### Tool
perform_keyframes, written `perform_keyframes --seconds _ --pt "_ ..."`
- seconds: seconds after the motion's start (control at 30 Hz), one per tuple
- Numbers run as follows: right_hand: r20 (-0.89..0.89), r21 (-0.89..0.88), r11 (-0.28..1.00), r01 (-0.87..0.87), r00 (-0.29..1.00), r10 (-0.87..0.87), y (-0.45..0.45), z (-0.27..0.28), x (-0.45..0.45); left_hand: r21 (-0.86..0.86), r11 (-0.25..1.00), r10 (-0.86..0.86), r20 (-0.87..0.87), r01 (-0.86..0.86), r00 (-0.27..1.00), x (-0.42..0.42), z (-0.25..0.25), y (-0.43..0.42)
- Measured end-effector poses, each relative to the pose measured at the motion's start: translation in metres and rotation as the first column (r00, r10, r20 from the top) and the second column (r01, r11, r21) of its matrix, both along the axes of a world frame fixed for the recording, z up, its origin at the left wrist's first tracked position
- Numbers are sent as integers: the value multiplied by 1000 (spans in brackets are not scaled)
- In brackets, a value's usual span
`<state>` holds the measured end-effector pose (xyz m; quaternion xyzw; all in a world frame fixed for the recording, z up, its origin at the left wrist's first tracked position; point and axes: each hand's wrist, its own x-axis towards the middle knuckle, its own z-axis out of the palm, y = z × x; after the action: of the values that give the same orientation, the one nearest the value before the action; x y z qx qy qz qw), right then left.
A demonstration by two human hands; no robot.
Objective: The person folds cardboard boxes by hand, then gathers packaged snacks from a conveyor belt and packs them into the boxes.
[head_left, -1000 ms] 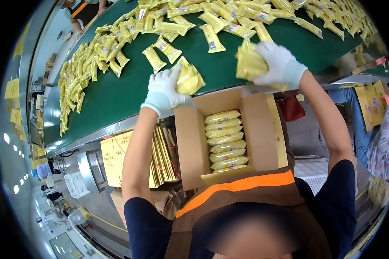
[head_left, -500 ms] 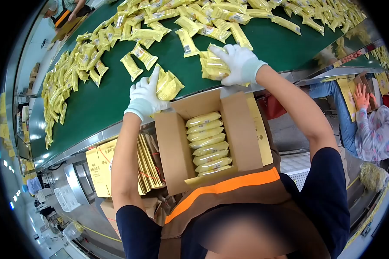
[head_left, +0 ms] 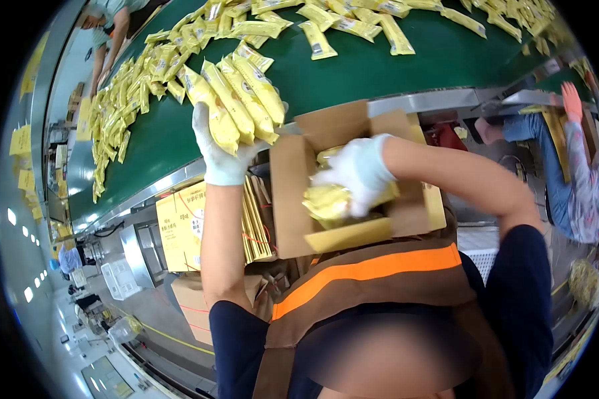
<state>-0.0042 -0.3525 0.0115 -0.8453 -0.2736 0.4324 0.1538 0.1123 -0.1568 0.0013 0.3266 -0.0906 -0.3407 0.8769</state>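
Note:
My left hand [head_left: 221, 163], in a white glove, is closed around several yellow wrapped snack packets [head_left: 243, 100], fanned side by side above the belt's near edge. My right hand [head_left: 361, 171], gloved too and blurred by motion, reaches inside an open cardboard box [head_left: 291, 209]. Its fingers are around yellow snack packets [head_left: 327, 201] there, partly hidden by the hand. The box stands with its flaps up between my body and the belt.
A green conveyor belt [head_left: 313, 80] carries heaps of loose packets [head_left: 123, 90]. Flattened yellow cartons [head_left: 186, 226] stand left of the box. One co-worker [head_left: 110, 26] leans at the far left; another person's sleeve [head_left: 582, 173] shows at the right.
My left hand has lifted its packets off the belt and turned them upward. My right hand has moved from the belt into the box with packets. The view has shifted slightly.

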Motion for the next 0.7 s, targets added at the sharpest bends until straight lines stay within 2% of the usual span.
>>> perform_keyframes --seconds 0.07,0.1,0.13,0.2,0.23,0.27,0.3,0.33,0.4,0.43,0.47,0.5,0.53,0.6,0.63,0.67,0.7 --pt "-264 238 944 227 951 -162 1 -68 9 -152 984 -99 -69 88 993 -16 -2 -10" --pt "-237 204 958 200 960 -150 5 -89 7 -224 967 -161 -156 124 975 -23 -3 -14" --pt "-128 74 992 99 988 -89 13 -79 -3 -147 978 -163 -103 148 981 -31 -9 -14" --pt "171 -31 998 50 984 -44 26 -60 -35 282 959 -23 -17 27 1000 -41 -26 -8" --pt "308 -16 1000 10 951 -5 29 -70 -47 581 804 -315 239 125 919 -46 -19 -5" --pt "446 -16 999 -31 895 35 27 -84 -58 746 665 -607 525 21 596 -46 -23 -17" --pt "583 68 997 -41 813 -6 22 -90 -70 874 440 -809 485 -204 332 -53 -17 -24" --pt "641 112 993 -39 766 -43 23 -92 -76 846 226 -945 310 -482 100 -61 -12 -28" --pt "481 147 989 26 871 -95 28 -89 -85 783 190 -973 229 -593 -9 -65 -37 -36" --pt "469 167 985 44 875 -118 27 -85 -89 772 171 -983 175 -612 -54 -70 -34 -45" --pt "454 186 981 60 880 -140 23 -83 -94 770 225 -971 230 -597 -69 -75 -44 -49" --pt "440 204 976 78 883 -163 19 -80 -97 758 226 -972 213 -612 -95 -79 -50 -58" --pt "455 169 984 49 882 -122 15 -76 -98 745 225 -974 196 -628 -117 -81 -56 -66" --pt "474 99 995 -4 879 -44 11 -65 -102 676 310 -951 228 -668 -210 -87 -78 -72" --pt "452 0 1000 -26 892 23 11 -57 -102 636 360 -933 244 -682 -264 -88 -92 -73" --pt "429 87 992 -87 903 42 3 -46 -100 596 425 -905 297 -681 -305 -93 -108 -69" --pt "243 93 989 -114 966 89 -7 -23 -91 622 398 -917 255 -674 -306 -95 -118 -69"
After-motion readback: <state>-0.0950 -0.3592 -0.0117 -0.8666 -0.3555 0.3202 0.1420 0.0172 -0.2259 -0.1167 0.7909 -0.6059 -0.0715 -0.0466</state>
